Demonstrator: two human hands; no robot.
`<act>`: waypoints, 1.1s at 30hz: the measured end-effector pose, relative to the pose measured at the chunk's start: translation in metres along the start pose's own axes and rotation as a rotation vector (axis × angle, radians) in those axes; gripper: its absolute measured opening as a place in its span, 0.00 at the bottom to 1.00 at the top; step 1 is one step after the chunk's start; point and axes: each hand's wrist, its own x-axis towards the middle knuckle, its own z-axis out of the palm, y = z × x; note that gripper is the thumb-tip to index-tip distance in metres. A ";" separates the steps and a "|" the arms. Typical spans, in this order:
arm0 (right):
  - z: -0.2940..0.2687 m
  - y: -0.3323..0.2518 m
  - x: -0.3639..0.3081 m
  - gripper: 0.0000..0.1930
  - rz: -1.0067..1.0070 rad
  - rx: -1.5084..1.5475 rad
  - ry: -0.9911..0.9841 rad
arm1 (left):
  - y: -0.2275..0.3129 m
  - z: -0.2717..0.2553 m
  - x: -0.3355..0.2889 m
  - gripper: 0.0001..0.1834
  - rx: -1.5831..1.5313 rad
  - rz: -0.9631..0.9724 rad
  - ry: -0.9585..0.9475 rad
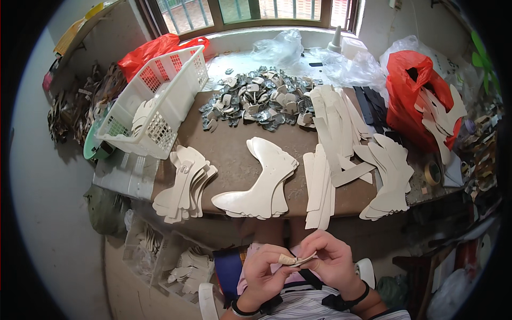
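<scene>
Above my lap, my left hand (264, 271) and my right hand (332, 262) come together with fingers pinched on a small cream piece (305, 261), flat and thin like cut leather. Fingers cover much of it, so its full shape is hidden. A beige wrap, like tape, shows at a finger of my left hand. On the table edge just ahead lies a stack of curved white shoe-upper pieces (256, 184). To its left is a fanned stack of cream pieces (184, 184), with a buckle-like tab on top. Long cream strips (319, 184) lie to the right.
A heap of metal buckles with cream tabs (261, 98) covers the table's back middle. A white plastic basket (165, 125) stands at left, a red bag (408, 96) at right. More curved pieces (388, 176) and a tape roll (432, 173) sit at right; crates (160, 277) stand below left.
</scene>
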 end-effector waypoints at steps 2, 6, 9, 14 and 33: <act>-0.004 -0.001 0.000 0.06 -0.067 -0.193 -0.026 | 0.004 0.007 0.000 0.11 -0.209 -0.063 0.080; -0.002 0.001 0.000 0.09 -0.177 -0.411 -0.060 | 0.005 0.003 -0.006 0.11 -0.100 -0.140 0.076; -0.004 0.005 0.001 0.11 -0.230 -0.461 -0.086 | 0.003 -0.001 -0.010 0.11 -0.111 -0.096 0.051; 0.017 0.005 0.001 0.13 -0.312 -0.271 0.157 | -0.006 0.009 -0.016 0.15 -0.696 -0.190 0.124; 0.016 0.007 0.002 0.11 -0.572 -0.822 0.107 | 0.000 -0.010 -0.012 0.09 -0.266 -0.178 0.113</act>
